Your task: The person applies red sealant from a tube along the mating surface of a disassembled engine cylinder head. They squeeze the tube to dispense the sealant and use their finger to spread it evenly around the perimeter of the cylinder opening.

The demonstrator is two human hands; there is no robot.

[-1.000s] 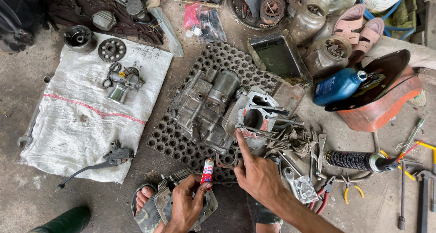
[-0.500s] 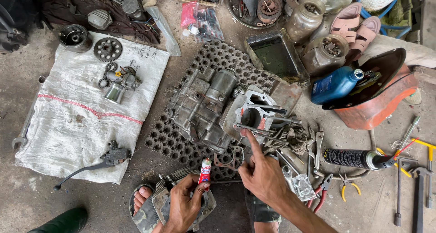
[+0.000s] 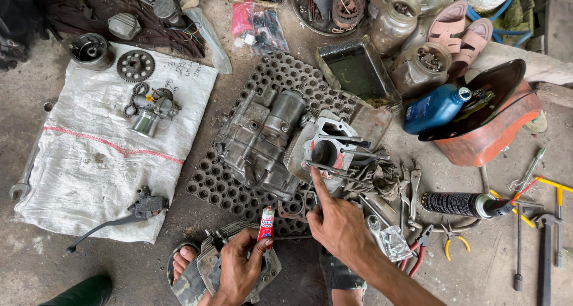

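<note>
Gripping a small red-and-white sealant tube point(image 3: 266, 223) upright in our closed left hand point(image 3: 239, 269), we press our right hand's point(image 3: 337, 222) extended forefinger against the grey metal engine cylinder point(image 3: 322, 145) on the perforated mat point(image 3: 215, 184); two clear glass jars point(image 3: 421, 67) nearby hold rusty parts.

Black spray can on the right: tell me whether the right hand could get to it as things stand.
Probably yes. The right hand is empty, its forefinger on the engine block; the black spray can lies uncovered beside it, with only low wrenches between.

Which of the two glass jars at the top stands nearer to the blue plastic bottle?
The lower right glass jar, beside the blue plastic bottle; the other jar stands farther up.
</note>
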